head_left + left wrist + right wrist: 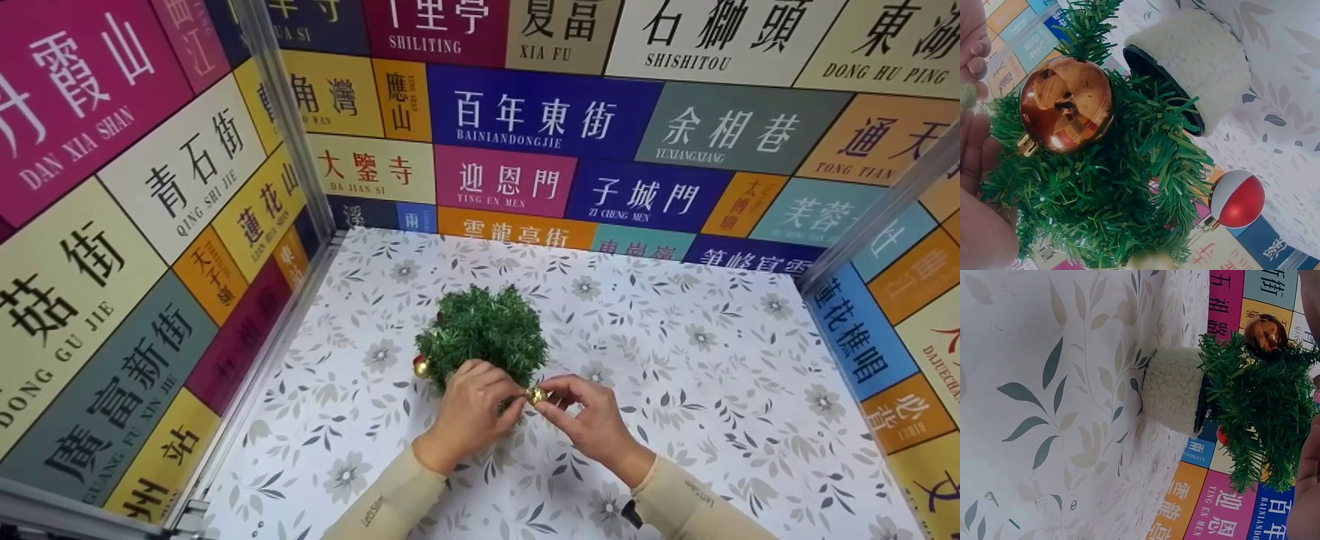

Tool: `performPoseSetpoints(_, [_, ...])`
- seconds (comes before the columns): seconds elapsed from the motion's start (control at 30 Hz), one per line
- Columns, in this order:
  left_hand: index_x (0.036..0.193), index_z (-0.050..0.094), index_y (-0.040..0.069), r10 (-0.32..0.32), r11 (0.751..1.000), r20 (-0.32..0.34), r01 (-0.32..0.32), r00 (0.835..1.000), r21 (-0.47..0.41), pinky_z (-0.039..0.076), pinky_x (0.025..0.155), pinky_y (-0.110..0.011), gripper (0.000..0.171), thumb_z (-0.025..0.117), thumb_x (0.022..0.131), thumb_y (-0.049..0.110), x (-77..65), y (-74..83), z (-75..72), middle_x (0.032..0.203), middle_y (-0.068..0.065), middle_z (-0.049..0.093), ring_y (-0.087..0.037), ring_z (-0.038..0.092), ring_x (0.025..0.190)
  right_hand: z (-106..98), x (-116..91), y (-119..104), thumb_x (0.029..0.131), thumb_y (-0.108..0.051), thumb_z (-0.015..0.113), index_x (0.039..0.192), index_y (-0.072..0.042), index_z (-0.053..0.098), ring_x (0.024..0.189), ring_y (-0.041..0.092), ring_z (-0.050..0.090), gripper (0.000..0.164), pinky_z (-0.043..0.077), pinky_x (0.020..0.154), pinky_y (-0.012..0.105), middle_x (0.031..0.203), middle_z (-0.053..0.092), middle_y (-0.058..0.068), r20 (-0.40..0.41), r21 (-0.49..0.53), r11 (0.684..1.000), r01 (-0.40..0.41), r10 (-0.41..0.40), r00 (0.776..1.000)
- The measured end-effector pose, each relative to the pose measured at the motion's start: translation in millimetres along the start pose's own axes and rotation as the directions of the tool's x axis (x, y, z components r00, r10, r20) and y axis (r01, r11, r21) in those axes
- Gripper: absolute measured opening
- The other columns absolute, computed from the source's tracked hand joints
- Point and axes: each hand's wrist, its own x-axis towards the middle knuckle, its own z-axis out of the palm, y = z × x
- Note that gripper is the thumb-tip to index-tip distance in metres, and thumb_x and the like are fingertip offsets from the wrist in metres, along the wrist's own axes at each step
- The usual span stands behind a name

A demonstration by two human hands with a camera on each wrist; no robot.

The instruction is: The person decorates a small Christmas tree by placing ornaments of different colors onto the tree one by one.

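Observation:
A small green artificial Christmas tree stands in front of me, its pale fleecy pot showing in the wrist views. My right hand pinches a small gold bauble between thumb and forefinger, just right of the tree's near side. From the other side my left hand brings curled fingers and thumb together at the bauble's edge, and overlaps the lower branches. A shiny copper bauble hangs on the tree, as does a red-and-white bauble. The left wrist view catches the gold bauble's glittery side at its border.
A white tablecloth with grey leaves and flowers covers the table. Colourful panels with place names wall in its back and sides, with metal posts at the corners. Tiny green scraps lie on the cloth.

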Motion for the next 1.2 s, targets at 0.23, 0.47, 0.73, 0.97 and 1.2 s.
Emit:
performPoseSetpoints(0.23, [0.075, 0.071, 0.021, 0.007, 1.000, -0.012, -0.007, 1.000, 0.018, 0.046, 0.087, -0.033, 0.003, 0.073, 0.076, 0.019, 2.1, -2.8, -2.9, 0.079, 0.010, 0.066, -0.012, 0.058, 0.078, -2.2, -1.9, 3.6, 0.080, 0.008, 0.077, 0.105, 0.000, 0.070, 0.072, 0.020, 0.066, 0.027, 0.055, 0.061, 0.030, 0.094, 0.071, 0.008, -0.019, 0.001, 1.000, -0.007, 0.007, 1.000])
performPoseSetpoints(0.47, [0.075, 0.068, 0.019, 0.008, 1.000, -0.046, -0.009, 0.999, -0.017, 0.046, 0.089, -0.034, 0.005, 0.071, 0.078, 0.016, 5.7, -3.1, -6.0, 0.080, 0.009, 0.064, -0.015, 0.059, 0.080, -2.6, -5.8, 7.4, 0.085, 0.009, 0.072, 0.106, 0.000, 0.068, 0.077, 0.020, 0.065, 0.024, 0.055, 0.060, 0.034, 0.095, 0.069, 0.009, 0.048, -0.001, 0.999, -0.043, 0.043, 0.998])
performPoseSetpoints(0.73, [0.076, 0.069, 0.019, -0.002, 0.999, -0.014, 0.001, 1.000, -0.039, 0.044, 0.087, -0.033, 0.005, 0.069, 0.081, 0.016, 8.8, -1.2, -7.1, 0.083, 0.010, 0.064, -0.014, 0.058, 0.081, -1.3, -7.2, 7.7, 0.094, 0.006, 0.060, 0.116, -0.009, 0.066, 0.089, 0.021, 0.064, 0.027, 0.056, 0.067, 0.038, 0.107, 0.067, 0.009, 0.182, 0.005, 0.989, -0.149, 0.145, 0.972])
performPoseSetpoints(0.97, [0.077, 0.070, 0.019, -0.016, 0.998, 0.011, 0.017, 1.000, -0.068, 0.044, 0.088, -0.032, 0.006, 0.068, 0.081, 0.016, 8.4, -0.9, -5.5, 0.083, 0.011, 0.065, -0.013, 0.058, 0.082, 1.4, -4.5, 10.5, 0.089, 0.015, 0.054, 0.112, 0.000, 0.065, 0.088, 0.028, 0.064, 0.030, 0.055, 0.067, 0.037, 0.102, 0.068, 0.013, 0.209, 0.084, 0.981, -0.178, 0.157, 0.965])
performPoseSetpoints(1.2, [0.078, 0.071, 0.020, -0.014, 0.996, 0.031, 0.017, 0.999, -0.082, 0.043, 0.090, -0.031, 0.005, 0.068, 0.081, 0.018, 10.3, -0.9, -6.5, 0.084, 0.011, 0.065, -0.012, 0.058, 0.084, 4.4, -5.2, 12.5, 0.091, 0.013, 0.054, 0.114, -0.002, 0.065, 0.092, 0.026, 0.065, 0.029, 0.056, 0.070, 0.038, 0.105, 0.069, 0.010, 0.247, 0.110, 0.972, -0.205, 0.173, 0.953])
